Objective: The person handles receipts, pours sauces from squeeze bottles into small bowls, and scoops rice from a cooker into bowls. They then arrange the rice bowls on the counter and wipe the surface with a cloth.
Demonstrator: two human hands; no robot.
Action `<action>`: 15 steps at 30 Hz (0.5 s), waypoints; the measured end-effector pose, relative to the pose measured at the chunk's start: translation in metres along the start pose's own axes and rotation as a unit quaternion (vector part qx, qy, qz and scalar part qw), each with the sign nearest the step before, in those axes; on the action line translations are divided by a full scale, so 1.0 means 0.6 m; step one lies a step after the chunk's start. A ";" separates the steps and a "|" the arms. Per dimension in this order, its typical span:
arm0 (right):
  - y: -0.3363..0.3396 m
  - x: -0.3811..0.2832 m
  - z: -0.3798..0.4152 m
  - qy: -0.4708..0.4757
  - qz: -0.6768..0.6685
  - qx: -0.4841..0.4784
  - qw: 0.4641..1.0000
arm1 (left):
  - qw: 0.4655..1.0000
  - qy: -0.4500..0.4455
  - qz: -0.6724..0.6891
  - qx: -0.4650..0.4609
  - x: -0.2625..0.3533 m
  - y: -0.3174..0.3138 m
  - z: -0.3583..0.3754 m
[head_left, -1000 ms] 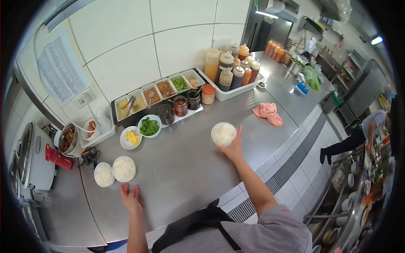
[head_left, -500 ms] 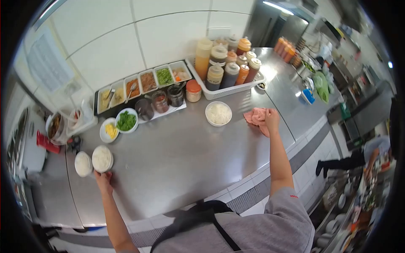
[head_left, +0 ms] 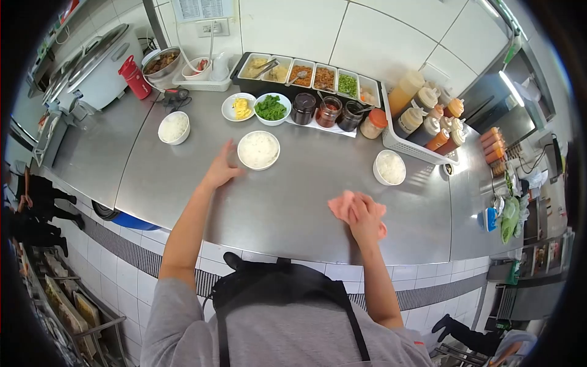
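Observation:
Three white bowls of rice stand apart on the steel counter (head_left: 293,202): a left bowl (head_left: 174,128), a middle bowl (head_left: 258,150) and a right bowl (head_left: 389,167). My left hand (head_left: 224,170) is just left of the middle bowl, its fingers spread and nothing in it. With my right hand (head_left: 365,219) I grip a crumpled pink cloth (head_left: 341,207) against the counter, nearer the front edge than the right bowl. Behind the middle bowl are a bowl of chopped greens (head_left: 271,109) and a small dish of yellow pieces (head_left: 242,109).
A black topping rack (head_left: 237,74), dark jars (head_left: 304,109) and a red-lidded jar (head_left: 373,123) line the back. A white basket (head_left: 422,150) of sauce bottles stands right of them. Far left are a large cooker (head_left: 101,67) and a red cup (head_left: 134,78).
The middle bowl has moved right, away from the left bowl, and my left hand has let go of it. My right hand has brought the cloth toward the front edge. The view has turned left.

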State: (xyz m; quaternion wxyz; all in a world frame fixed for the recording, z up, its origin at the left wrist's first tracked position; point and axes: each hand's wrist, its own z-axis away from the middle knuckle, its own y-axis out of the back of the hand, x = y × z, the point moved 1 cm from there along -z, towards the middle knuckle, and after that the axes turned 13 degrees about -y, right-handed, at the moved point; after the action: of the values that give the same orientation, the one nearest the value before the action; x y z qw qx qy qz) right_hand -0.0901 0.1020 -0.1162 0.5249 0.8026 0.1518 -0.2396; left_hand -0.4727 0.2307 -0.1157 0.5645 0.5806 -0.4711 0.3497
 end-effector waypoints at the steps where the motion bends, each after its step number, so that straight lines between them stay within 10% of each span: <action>1: -0.023 -0.013 -0.027 -0.008 -0.046 -0.022 0.999 | 0.999 -0.025 -0.007 -0.038 -0.011 -0.011 -0.011; 15: -0.257 -0.138 -0.237 0.197 -0.232 -0.186 0.934 | 0.991 -0.121 0.017 -0.063 0.009 -0.075 -0.033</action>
State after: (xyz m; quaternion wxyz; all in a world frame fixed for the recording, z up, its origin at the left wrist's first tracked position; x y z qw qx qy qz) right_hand -0.2039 0.2947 -0.1428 0.5540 0.6643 0.4758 -0.1593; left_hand -0.4259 0.2459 -0.1228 0.5332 0.5733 -0.5669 0.2563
